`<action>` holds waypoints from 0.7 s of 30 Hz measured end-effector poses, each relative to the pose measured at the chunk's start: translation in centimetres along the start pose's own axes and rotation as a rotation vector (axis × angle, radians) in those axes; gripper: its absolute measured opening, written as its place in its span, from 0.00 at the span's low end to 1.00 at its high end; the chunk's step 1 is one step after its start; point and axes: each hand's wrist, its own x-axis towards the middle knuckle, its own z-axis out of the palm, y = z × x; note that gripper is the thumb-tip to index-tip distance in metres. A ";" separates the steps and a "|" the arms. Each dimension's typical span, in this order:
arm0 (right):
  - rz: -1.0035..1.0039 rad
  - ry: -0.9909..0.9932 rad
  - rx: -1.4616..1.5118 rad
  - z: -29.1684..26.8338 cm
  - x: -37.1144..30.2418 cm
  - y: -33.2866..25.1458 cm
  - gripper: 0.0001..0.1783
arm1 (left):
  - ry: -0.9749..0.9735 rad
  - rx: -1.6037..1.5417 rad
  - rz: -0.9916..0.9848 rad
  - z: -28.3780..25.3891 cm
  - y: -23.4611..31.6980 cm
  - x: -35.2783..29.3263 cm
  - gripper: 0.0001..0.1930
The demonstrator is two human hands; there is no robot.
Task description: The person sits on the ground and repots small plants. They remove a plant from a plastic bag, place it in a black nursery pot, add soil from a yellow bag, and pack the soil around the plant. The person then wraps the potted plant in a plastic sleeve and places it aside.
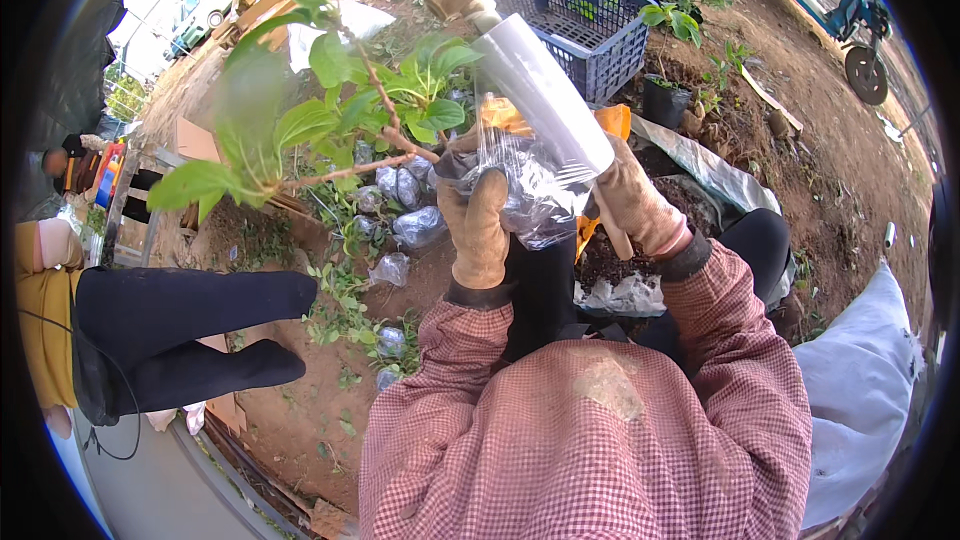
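My left hand [478,225], in a tan work glove, is closed around a plastic-wrapped bundle [535,190] at the base of a leafy sapling [385,105]. The sapling's branches reach out to the left, with one leaf blurred close to the camera. A roll of clear stretch film [545,90] slants above the bundle, its film running down onto the wrapping. My right hand [640,202], gloved too, grips the roll's near end; some fingers are hidden behind it. At the far end is a tan lump [460,0] whose kind I cannot make out.
Several wrapped bundles [418,227] lie on the soil at left. A blue plastic crate [580,20] stands ahead, with a black potted plant [663,100] beside it. Dark soil lies on a sheet before my knees. A white sack [860,380] is at right; another person's legs [190,330] are at left.
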 end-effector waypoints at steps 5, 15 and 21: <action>0.303 -0.238 0.187 -2.2 0.4 1.8 0.23 | -0.223 0.313 0.043 -2.4 -0.1 1.4 0.28; 0.602 -0.025 -0.204 -8.6 0.3 4.6 0.21 | -0.443 0.989 0.311 -3.5 -2.3 2.5 0.19; 0.371 -0.010 0.419 -6.6 -0.2 0.2 0.21 | -0.686 1.921 1.036 -5.5 -4.8 2.1 0.23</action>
